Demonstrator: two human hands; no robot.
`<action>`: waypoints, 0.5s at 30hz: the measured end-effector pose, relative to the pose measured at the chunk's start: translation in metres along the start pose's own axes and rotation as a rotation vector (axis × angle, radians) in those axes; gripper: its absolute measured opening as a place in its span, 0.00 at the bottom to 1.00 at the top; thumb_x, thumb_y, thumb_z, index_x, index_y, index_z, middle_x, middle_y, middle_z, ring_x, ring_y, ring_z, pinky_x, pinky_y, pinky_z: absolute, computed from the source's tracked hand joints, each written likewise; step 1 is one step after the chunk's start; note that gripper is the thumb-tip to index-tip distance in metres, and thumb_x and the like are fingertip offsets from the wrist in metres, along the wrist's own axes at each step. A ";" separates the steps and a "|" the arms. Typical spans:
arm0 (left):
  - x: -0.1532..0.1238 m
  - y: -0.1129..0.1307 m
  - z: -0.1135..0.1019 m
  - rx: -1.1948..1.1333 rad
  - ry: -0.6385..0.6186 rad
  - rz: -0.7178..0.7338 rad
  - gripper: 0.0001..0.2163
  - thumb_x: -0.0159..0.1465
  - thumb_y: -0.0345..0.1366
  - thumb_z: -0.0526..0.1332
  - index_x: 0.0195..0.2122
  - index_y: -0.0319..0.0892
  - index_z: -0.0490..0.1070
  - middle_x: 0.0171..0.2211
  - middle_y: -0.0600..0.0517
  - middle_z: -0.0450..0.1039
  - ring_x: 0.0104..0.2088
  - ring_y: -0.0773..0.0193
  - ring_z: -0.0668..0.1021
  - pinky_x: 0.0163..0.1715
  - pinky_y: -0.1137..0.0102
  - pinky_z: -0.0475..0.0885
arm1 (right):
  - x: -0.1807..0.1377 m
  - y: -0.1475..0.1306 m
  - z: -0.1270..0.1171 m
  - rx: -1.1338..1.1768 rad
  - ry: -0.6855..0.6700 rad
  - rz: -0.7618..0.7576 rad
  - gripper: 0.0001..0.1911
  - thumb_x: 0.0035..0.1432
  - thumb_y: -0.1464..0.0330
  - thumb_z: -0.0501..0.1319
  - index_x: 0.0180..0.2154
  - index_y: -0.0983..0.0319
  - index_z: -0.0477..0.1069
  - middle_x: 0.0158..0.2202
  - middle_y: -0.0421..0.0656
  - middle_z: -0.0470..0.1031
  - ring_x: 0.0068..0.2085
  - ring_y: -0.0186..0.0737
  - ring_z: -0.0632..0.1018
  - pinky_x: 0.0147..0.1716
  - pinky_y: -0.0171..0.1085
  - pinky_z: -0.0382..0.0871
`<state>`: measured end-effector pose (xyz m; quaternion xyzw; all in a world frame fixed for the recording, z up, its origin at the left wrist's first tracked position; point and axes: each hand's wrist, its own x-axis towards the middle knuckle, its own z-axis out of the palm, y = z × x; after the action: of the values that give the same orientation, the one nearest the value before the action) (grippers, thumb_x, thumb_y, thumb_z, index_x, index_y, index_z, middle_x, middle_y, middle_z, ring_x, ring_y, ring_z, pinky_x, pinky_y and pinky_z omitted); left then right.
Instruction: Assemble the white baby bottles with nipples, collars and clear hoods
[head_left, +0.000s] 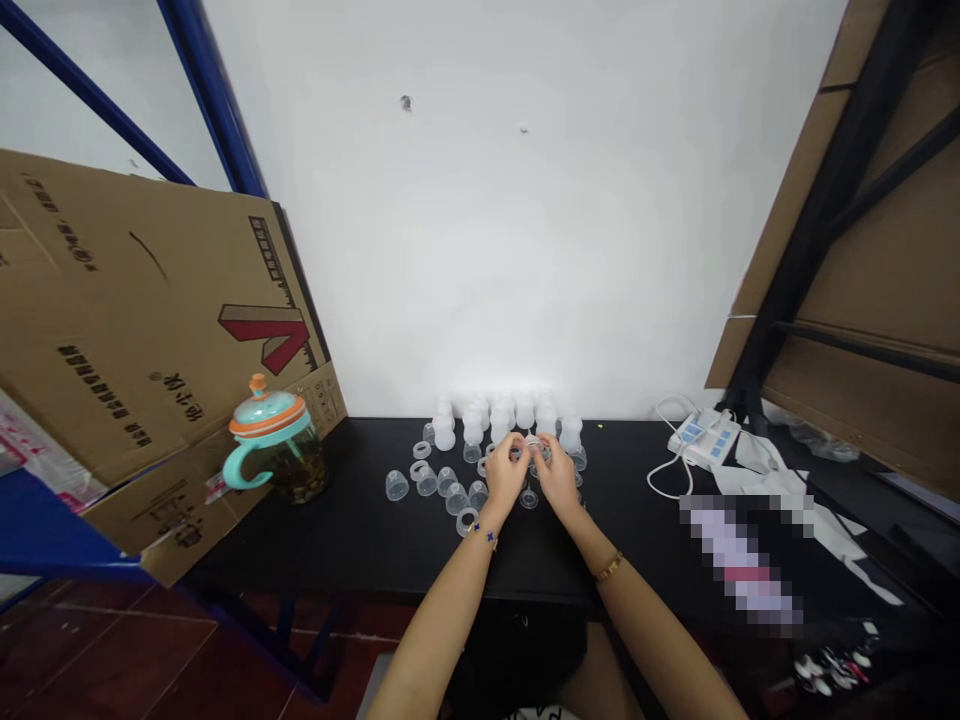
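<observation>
My left hand (507, 470) and my right hand (555, 472) meet above the middle of the black table. Between their fingertips they pinch a small whitish ring-shaped piece (533, 441), its details too small to make out. Just below the hands lies a clear round part (529, 497) with a flat rim. To the left, several clear domed caps (397, 486) stand among pale open rings (466, 522). White waisted bottles (445, 430), several of them, stand in rows behind the hands, close to the wall. More clear parts are partly hidden behind my fingers.
On the left of the black table (360, 555) stands a turquoise-handled jug (277, 445) with an orange-knobbed lid, beside a big cardboard box (165, 330). A white power strip (705, 437) with a looped cable and white paper scraps (761, 470) lie at right.
</observation>
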<state>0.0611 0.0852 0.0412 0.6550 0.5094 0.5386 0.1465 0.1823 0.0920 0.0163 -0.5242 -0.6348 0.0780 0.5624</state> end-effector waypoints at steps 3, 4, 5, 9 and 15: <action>0.000 0.001 0.001 0.018 -0.006 -0.004 0.06 0.64 0.38 0.60 0.38 0.46 0.75 0.34 0.54 0.79 0.26 0.67 0.74 0.31 0.72 0.64 | 0.000 -0.001 0.000 0.012 -0.008 0.009 0.23 0.66 0.57 0.50 0.52 0.63 0.72 0.47 0.51 0.80 0.34 0.45 0.80 0.33 0.40 0.72; 0.000 0.001 0.001 0.023 -0.007 -0.006 0.06 0.64 0.38 0.60 0.38 0.46 0.75 0.34 0.54 0.79 0.26 0.67 0.74 0.31 0.72 0.64 | 0.000 -0.001 -0.001 0.020 -0.019 0.019 0.22 0.66 0.57 0.50 0.51 0.62 0.72 0.45 0.51 0.81 0.34 0.45 0.80 0.33 0.40 0.72; 0.000 0.001 0.001 0.026 -0.007 -0.009 0.06 0.64 0.38 0.60 0.38 0.46 0.75 0.34 0.54 0.79 0.27 0.66 0.74 0.32 0.72 0.64 | 0.000 -0.001 -0.001 0.029 -0.031 0.031 0.22 0.66 0.56 0.50 0.51 0.62 0.72 0.44 0.50 0.81 0.33 0.45 0.80 0.32 0.39 0.72; -0.001 -0.001 0.002 0.021 0.004 -0.010 0.07 0.65 0.39 0.59 0.40 0.45 0.74 0.35 0.53 0.79 0.27 0.66 0.74 0.32 0.71 0.65 | 0.000 -0.003 -0.002 0.072 -0.059 0.083 0.21 0.65 0.55 0.52 0.49 0.61 0.72 0.41 0.48 0.82 0.31 0.44 0.80 0.28 0.38 0.72; -0.001 -0.006 0.004 -0.013 0.003 0.038 0.08 0.67 0.40 0.58 0.41 0.44 0.73 0.33 0.52 0.77 0.28 0.65 0.74 0.34 0.71 0.65 | -0.001 -0.007 -0.005 0.174 -0.076 0.145 0.18 0.62 0.54 0.55 0.42 0.60 0.72 0.37 0.47 0.82 0.23 0.41 0.77 0.23 0.37 0.70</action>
<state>0.0613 0.0883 0.0350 0.6628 0.4935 0.5454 0.1398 0.1822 0.0862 0.0225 -0.5146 -0.6068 0.1929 0.5743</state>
